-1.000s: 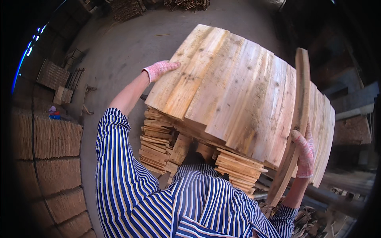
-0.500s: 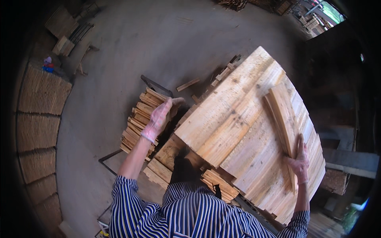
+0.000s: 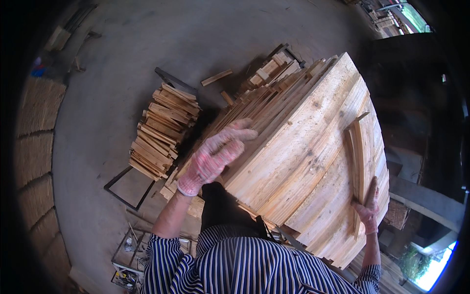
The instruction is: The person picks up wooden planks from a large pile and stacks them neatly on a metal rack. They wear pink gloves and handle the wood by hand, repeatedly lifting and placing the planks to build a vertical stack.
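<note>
A tall stack of wooden boards [image 3: 303, 161] stands before me, its sawdust-flecked top made of planks side by side. My left hand [image 3: 215, 157], in a pinkish knit glove, is over the stack's left side. Its fingers are apart and hold nothing; I cannot tell whether they touch the board edges. On the right part of the top lie a few narrow wooden strips [image 3: 361, 161], one against another. My right hand [image 3: 368, 208], also gloved, grips them near their closer end, the thumb across them and the fingers along their right side.
Left of the stack, a pile of short wood pieces [image 3: 164, 130] rests on a dark metal frame [image 3: 125, 196]. A loose stick [image 3: 217, 77] lies on the floor beyond. Bundled stacks [image 3: 36, 152] line the far left. A grey beam [image 3: 426, 203] runs at the right.
My left hand has moved from beside the wood pile to the stack's left side. The strips lie at a different angle, with my right hand still on them. The view has shifted.
</note>
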`<state>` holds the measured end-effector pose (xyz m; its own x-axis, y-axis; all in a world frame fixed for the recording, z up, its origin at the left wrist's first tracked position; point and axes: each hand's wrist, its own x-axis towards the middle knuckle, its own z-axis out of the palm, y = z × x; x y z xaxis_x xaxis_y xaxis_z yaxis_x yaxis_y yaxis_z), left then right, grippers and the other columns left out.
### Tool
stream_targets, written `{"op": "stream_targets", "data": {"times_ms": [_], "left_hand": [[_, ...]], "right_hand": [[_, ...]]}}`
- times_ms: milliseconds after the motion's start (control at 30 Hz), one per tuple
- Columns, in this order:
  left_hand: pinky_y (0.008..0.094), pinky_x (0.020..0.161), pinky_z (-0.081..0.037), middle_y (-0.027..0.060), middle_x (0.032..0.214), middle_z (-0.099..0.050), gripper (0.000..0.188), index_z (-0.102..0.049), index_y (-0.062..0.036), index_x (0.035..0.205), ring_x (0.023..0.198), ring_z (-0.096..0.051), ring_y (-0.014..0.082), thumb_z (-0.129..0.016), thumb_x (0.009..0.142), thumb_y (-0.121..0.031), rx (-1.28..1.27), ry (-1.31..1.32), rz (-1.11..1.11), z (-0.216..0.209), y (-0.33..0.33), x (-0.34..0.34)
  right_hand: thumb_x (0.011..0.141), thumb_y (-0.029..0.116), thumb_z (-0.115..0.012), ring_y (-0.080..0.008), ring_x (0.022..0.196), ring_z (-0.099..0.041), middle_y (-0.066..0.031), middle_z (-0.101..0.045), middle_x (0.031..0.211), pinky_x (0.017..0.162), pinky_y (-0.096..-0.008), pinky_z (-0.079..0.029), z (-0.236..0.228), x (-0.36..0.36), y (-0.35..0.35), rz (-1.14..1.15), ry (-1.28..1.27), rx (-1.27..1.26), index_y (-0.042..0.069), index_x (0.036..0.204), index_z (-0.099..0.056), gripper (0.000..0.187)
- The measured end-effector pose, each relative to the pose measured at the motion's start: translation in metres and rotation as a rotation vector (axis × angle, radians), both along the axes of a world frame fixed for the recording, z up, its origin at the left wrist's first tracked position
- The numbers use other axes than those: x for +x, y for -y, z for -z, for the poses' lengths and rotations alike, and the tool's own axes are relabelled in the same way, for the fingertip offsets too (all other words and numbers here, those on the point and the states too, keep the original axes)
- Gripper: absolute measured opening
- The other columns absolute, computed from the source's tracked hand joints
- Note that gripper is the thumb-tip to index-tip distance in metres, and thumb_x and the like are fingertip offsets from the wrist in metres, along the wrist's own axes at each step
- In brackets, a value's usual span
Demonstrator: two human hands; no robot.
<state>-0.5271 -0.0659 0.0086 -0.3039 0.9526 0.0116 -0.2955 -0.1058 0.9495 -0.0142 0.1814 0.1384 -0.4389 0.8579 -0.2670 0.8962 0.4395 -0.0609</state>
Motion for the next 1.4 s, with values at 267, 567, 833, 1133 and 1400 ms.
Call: {"op": "stream_targets", "data": {"times_ms": [267,567,833,1133,1400], "left_hand": [[0.0409,0.118,-0.035,0.0199,0.149,-0.054,0.052,-0.054,0.0019,0.144,0.139,-0.050,0.0305,-0.057,0.105,-0.032,-0.098,-0.194,0.064,-0.003,-0.025,0.009],[0.0393,0.112,-0.043,0.0202,0.142,-0.060,0.046,-0.059,0.0022,0.137,0.131,-0.058,0.0300,-0.064,0.099,-0.024,-0.275,-0.162,-0.007,-0.014,-0.025,0.016],[0.0399,0.107,-0.047,0.0219,0.138,-0.063,0.034,-0.066,-0.0003,0.123,0.130,-0.061,0.0341,-0.067,0.098,-0.023,-0.268,-0.185,-0.069,-0.014,-0.027,0.016],[0.0400,0.106,-0.048,0.0193,0.136,-0.064,0.030,-0.065,-0.0010,0.121,0.127,-0.062,0.0326,-0.064,0.101,-0.024,-0.356,-0.184,-0.106,-0.021,-0.021,0.022],[0.0353,0.106,-0.047,0.0143,0.132,-0.066,0.039,-0.061,0.0008,0.131,0.122,-0.062,0.0238,-0.056,0.107,-0.030,-0.482,-0.287,0.061,-0.029,-0.030,0.013]], "right_hand": [[0.059,0.022,-0.090,-0.0408,0.144,-0.041,-0.0223,-0.033,0.161,0.117,-0.0414,-0.040,-0.003,-0.009,0.006,0.122,0.059,0.036,0.019,0.167,-0.009,0.135],[0.057,0.015,-0.085,-0.0381,0.153,-0.028,-0.0174,-0.029,0.166,0.124,-0.0411,-0.030,0.005,0.010,0.004,0.042,0.006,0.054,0.015,0.167,-0.013,0.131],[0.058,0.019,-0.077,-0.0330,0.157,-0.021,-0.0142,-0.024,0.170,0.128,-0.0428,-0.016,0.004,0.012,0.002,0.009,-0.025,0.047,0.010,0.167,-0.014,0.126],[0.059,0.023,-0.077,-0.0372,0.155,-0.023,-0.0159,-0.025,0.169,0.126,-0.0433,-0.021,0.003,0.004,0.003,-0.025,0.037,0.081,0.009,0.166,-0.015,0.125],[0.053,0.030,-0.089,-0.0447,0.138,-0.047,-0.0236,-0.042,0.155,0.116,-0.0438,-0.042,-0.023,-0.030,0.016,0.161,0.031,0.015,0.005,0.159,-0.033,0.122]]}}
